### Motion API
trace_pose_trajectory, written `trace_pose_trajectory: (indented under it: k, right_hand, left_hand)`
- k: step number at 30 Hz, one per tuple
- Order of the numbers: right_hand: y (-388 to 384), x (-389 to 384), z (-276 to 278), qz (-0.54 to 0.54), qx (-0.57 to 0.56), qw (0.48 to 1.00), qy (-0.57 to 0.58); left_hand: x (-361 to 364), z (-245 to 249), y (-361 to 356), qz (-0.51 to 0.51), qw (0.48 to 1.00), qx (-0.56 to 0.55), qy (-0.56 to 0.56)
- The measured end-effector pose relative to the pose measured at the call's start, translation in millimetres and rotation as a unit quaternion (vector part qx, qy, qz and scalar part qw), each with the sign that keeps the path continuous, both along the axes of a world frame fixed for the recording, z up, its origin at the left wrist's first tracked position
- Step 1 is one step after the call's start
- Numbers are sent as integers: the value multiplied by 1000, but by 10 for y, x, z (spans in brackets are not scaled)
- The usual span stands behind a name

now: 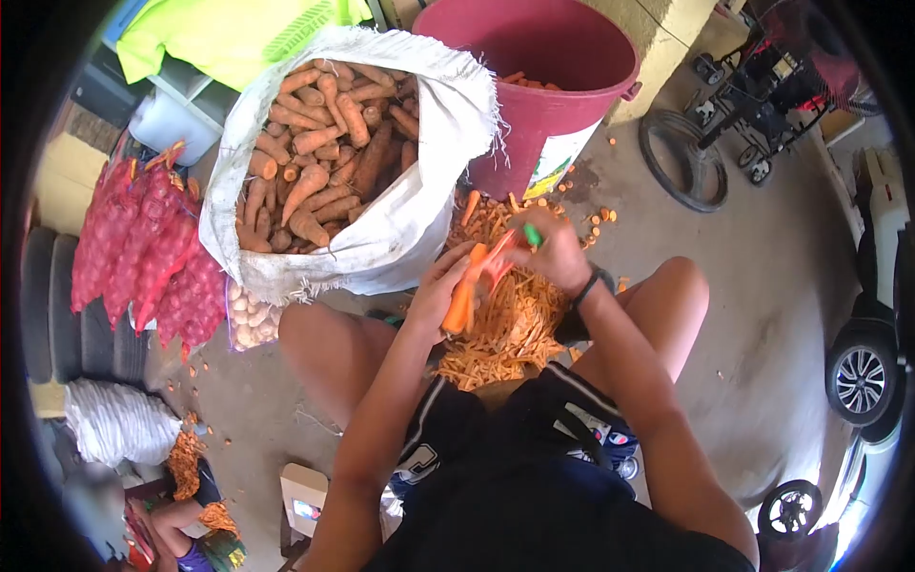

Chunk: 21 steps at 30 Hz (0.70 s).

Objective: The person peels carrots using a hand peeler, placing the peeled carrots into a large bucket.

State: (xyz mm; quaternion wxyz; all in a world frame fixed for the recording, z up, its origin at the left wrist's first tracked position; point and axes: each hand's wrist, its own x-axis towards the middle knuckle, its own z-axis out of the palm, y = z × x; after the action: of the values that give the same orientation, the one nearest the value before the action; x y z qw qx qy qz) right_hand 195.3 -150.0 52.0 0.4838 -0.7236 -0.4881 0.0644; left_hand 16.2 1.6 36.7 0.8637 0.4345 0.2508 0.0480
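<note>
The left hand (440, 297) is gripping a bright orange carrot (461, 307), its fingers wrapping round the side, so the carrot is lying just left of the right hand (560, 255). Its long axis is running forward, the far end leaning slightly rightward. The right fingers are clasping a red-and-green hand tool (499, 255), whose red part is reaching over or just beside that far end; whether the two are touching, I cannot tell. A heap of orange peelings (519, 334) is lying below both hands. Ahead, an open white sack (459, 105) is holding many carrots (319, 143) beside a red bucket (548, 119), while the bare concrete floor (753, 315) is stretching right toward a car wheel (861, 379).
</note>
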Motion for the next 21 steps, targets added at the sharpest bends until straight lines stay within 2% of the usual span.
trace_pose_trajectory:
  k: [3,6,7,8,10,12,13,17,20,21]
  right_hand:
    - [-18,356,-47,-123,-5,992,-24]
    - [-33,158,45,-71,-60,989,119]
    - [-14,-13,3,-16,9,998,60]
    - [-3,-211,85,36,19,999,14]
    - [10,-393,193,89,-1,996,10]
    - [34,-269,82,57,9,998,-30]
    - [43,-140,30,37,15,998,-53]
    - [-9,337,-17,-121,12,992,-39]
    - [-6,-2,-17,-46,12,998,42]
    - [5,-214,91,15,53,998,-2]
  left_hand:
    - [-25,57,4,-21,1000,0,17]
    - [2,-54,78,-1,998,-56,-25]
    - [29,-49,72,22,998,-55,-19]
    - [74,-53,31,45,997,-55,-12]
    - [100,-93,12,57,998,-35,-12]
    - [47,-164,13,30,999,7,-20]
    - [21,-109,20,12,998,52,26]
    - [-24,37,-2,-2,1000,6,30]
    - [54,3,25,32,999,-26,-3]
    - [75,18,10,41,999,-34,4]
